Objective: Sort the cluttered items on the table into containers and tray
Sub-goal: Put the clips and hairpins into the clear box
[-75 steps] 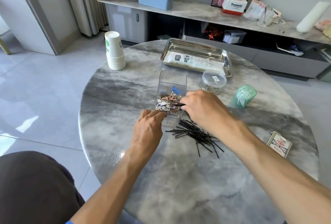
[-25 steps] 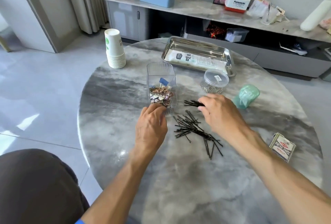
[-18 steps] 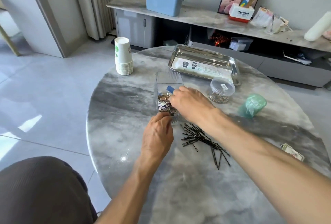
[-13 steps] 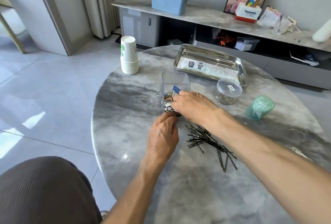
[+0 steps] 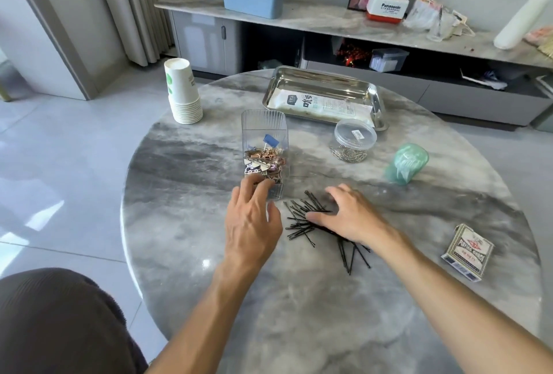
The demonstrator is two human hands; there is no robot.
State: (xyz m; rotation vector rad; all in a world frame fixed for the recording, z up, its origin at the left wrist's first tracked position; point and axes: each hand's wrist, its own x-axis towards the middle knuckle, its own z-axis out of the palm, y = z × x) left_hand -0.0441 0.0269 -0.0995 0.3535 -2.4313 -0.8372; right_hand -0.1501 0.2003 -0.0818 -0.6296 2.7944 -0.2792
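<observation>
The left hand [image 5: 253, 221] rests its straight fingers [image 5: 259, 191] against the near end of the clear box [image 5: 264, 146] of clips. The right hand [image 5: 348, 216] lies spread and flat on the black pins [image 5: 299, 224] scattered across the surface [image 5: 299, 314], gripping nothing.

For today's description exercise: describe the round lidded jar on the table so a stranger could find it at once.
Start at the steel tray at the far side of the round marble table. Just in front of its right-hand corner stands the small clear jar, with silver paper clips inside. Unlike the taller, open, ribbed container to its left, it is round, squat and lidded.
</observation>
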